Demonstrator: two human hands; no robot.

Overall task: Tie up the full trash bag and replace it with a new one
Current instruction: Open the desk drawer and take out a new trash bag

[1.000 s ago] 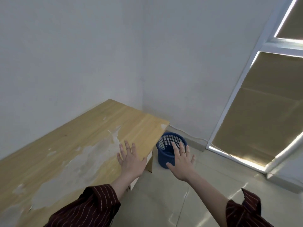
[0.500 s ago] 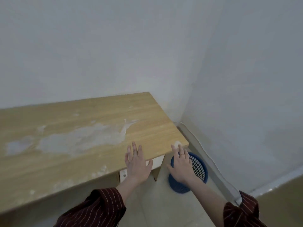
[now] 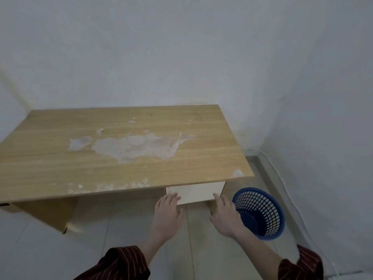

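Dark maroon fabric sleeves with thin pale pinstripes [image 3: 119, 263] are worn on both arms, with the forearms left bare. A thin ring [image 3: 227, 203] is worn on the right hand [image 3: 227, 219].

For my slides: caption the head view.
Left hand and right hand, open, near a pale panel under a worn desk; blue mesh bin beside.

Basket [image 3: 259, 213] on floor [image 3: 125, 239] — right of desk [image 3: 121, 146].

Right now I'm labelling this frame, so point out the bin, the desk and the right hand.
bin [image 3: 266, 217], head view, on its mesh side wall
desk [image 3: 60, 168], head view, on bare wood of its top
right hand [image 3: 226, 217], head view, on the back of the hand
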